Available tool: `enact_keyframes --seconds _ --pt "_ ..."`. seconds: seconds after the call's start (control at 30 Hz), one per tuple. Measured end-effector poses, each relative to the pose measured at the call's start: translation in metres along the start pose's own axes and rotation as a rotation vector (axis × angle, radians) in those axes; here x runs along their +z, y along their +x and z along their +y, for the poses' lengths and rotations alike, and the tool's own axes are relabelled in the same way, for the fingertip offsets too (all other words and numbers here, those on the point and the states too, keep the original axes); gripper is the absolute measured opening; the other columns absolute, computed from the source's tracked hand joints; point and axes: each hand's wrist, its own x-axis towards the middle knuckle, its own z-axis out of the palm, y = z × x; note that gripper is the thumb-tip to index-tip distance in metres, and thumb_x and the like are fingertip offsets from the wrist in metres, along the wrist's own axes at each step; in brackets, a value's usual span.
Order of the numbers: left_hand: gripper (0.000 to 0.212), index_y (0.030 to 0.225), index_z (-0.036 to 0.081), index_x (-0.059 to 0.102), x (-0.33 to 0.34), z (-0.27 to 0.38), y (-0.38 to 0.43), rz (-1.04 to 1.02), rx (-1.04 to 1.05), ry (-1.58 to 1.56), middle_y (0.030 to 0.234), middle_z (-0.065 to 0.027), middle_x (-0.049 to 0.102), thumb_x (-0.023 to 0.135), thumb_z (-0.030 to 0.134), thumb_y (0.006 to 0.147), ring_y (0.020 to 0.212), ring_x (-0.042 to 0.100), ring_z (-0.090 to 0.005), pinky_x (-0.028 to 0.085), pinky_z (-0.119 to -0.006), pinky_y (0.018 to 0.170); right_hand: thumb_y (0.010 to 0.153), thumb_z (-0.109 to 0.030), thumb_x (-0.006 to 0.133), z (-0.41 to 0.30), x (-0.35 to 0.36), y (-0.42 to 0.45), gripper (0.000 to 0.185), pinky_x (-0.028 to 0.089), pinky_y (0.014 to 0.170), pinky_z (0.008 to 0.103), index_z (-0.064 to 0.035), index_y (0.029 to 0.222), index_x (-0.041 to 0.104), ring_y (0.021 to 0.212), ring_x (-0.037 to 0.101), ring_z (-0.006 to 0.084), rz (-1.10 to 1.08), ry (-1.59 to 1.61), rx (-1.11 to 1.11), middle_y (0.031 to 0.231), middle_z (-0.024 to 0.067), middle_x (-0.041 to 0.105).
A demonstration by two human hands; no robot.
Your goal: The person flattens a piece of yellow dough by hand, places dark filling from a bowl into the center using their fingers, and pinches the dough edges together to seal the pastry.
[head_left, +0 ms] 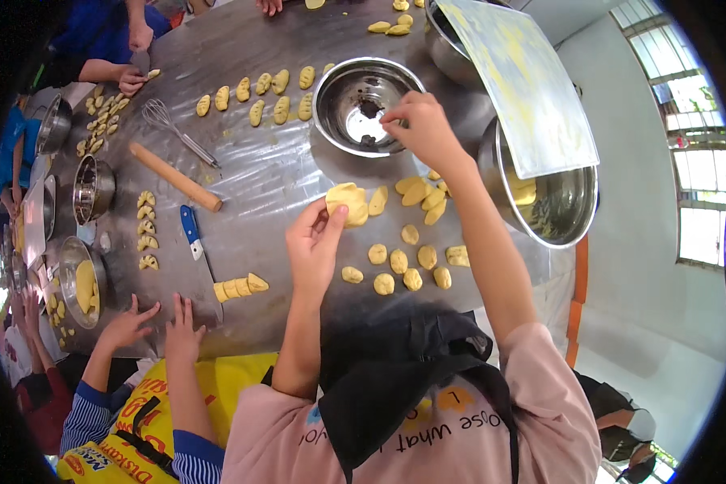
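Observation:
My left hand (317, 242) holds a flattened round of yellow dough (346, 204) up between thumb and fingers. My right hand (426, 130) reaches over a steel mixing bowl (333, 136), its fingertips bent inward close to a dark, crumbly filling (371, 109). Whether anything is pinched there cannot be made out. Just right of the held round lies a flat dough oval (377, 201), with a pile of similar dough ovals (417, 191) beyond it. Several small dough balls (398, 261) sit on the steel table (266, 230) before me.
Shaped dough pieces (281, 110) stand in rows left of the bowl. A rolling pin (175, 176), whisk (181, 133), blue-handled knife (196, 242) and cut dough log (241, 287) lie leftward. A co-worker's hands (184, 333) rest nearby. A white board (526, 85) covers bowls at right.

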Motion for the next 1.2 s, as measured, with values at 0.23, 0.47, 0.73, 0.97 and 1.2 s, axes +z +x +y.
enact_keyframes --seconds 0.23,0.47,0.73,0.97,1.2 --pt "0.021 0.1 -0.007 0.055 -0.015 -0.007 0.007 0.091 -0.065 0.038 0.086 -0.0039 0.058 0.056 0.006 0.083 0.077 0.053 -0.0071 0.042 -0.02 0.07 0.054 -0.024 0.078 0.009 0.047 0.043 0.039 0.045 0.085 0.0357 -0.0045 0.085 0.065 0.1 0.052 0.0297 -0.377 -0.353 -0.036 0.098 0.0126 0.059" --pt "0.021 0.101 -0.007 0.055 -0.016 -0.007 0.012 0.105 -0.068 0.007 0.087 -0.0043 0.058 0.055 0.006 0.084 0.078 0.053 -0.0071 0.042 -0.019 0.071 0.051 -0.022 0.078 0.013 0.062 0.047 0.041 0.048 0.079 0.0373 -0.0016 0.082 0.063 0.093 0.055 0.0306 -0.404 -0.353 -0.085 0.088 0.0164 0.061" --pt "0.021 0.101 -0.007 0.054 -0.012 -0.007 0.012 0.093 -0.056 -0.002 0.089 -0.0049 0.059 0.055 0.005 0.084 0.079 0.053 -0.0071 0.042 -0.019 0.071 0.062 -0.014 0.068 0.021 0.063 0.054 0.025 0.048 0.078 0.0386 -0.0002 0.082 0.062 0.088 0.057 0.0336 -0.486 -0.279 -0.071 0.085 0.0194 0.061" --pt "0.021 0.101 -0.007 0.054 -0.016 -0.01 0.01 0.099 -0.036 0.011 0.088 -0.0045 0.058 0.055 0.006 0.084 0.079 0.053 -0.0069 0.042 -0.019 0.071 0.066 -0.022 0.065 0.022 0.041 0.063 0.026 0.047 0.071 0.0343 0.0011 0.077 0.064 0.074 0.061 0.0283 -0.564 0.07 0.063 0.078 0.0184 0.063" --pt "0.021 0.1 -0.007 0.054 -0.011 -0.005 0.009 0.092 -0.039 0.009 0.087 -0.0041 0.058 0.055 0.006 0.084 0.077 0.052 -0.0063 0.042 -0.019 0.07 0.072 -0.026 0.065 0.024 0.037 0.058 0.03 0.04 0.059 0.0286 0.0028 0.078 0.064 0.061 0.05 0.0118 -0.673 0.446 0.116 0.065 0.0073 0.059"
